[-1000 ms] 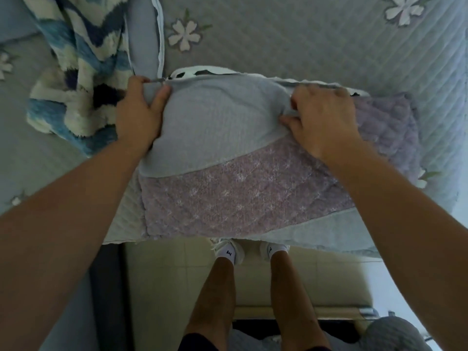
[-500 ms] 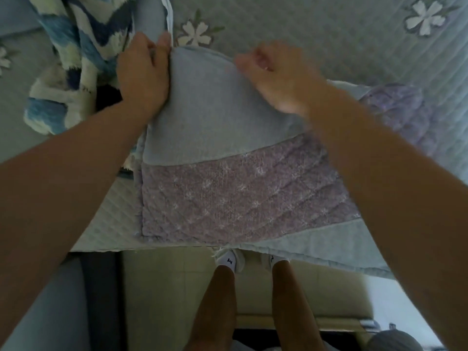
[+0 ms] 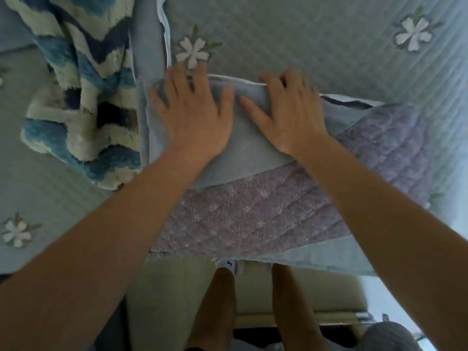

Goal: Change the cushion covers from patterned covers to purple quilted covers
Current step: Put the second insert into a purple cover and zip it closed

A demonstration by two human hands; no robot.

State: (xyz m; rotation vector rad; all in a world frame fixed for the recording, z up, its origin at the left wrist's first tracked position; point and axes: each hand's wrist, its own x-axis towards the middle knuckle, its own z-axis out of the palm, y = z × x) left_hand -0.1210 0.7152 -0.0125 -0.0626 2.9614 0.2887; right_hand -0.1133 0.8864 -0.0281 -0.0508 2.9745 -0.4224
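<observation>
Fingers (image 3: 177,79) of the left hand (image 3: 195,120) are straight and spread, lying flat on fabric and closed round nothing. Fingers (image 3: 268,79) of the right hand (image 3: 288,117) are spread but bent a little at the tips, with the thumb stretched toward the left hand. They rest on the cloth, and motion blur hides whether the tips catch its edge.

Nearest the viewer, two bare legs (image 3: 215,300) in white socks (image 3: 228,264) stand on a pale floor (image 3: 164,287) at the edge of the bed. Above them the purple quilted cover (image 3: 253,214) lies across the bed's near edge, tilted, its right end farther away. A plain grey-blue flap (image 3: 243,153) of this cover overlaps its far half, and both palms press on that flap side by side. Just right of the right hand, a sliver of black-and-white patterned fabric (image 3: 347,102) shows at the flap's far edge.

Left of the left hand, a shaggy blue-and-white chevron fabric (image 3: 83,97) lies crumpled. Everything rests on a grey-green quilted bedspread (image 3: 304,34) with white flower appliqués (image 3: 192,51), one touching the left fingertips.
</observation>
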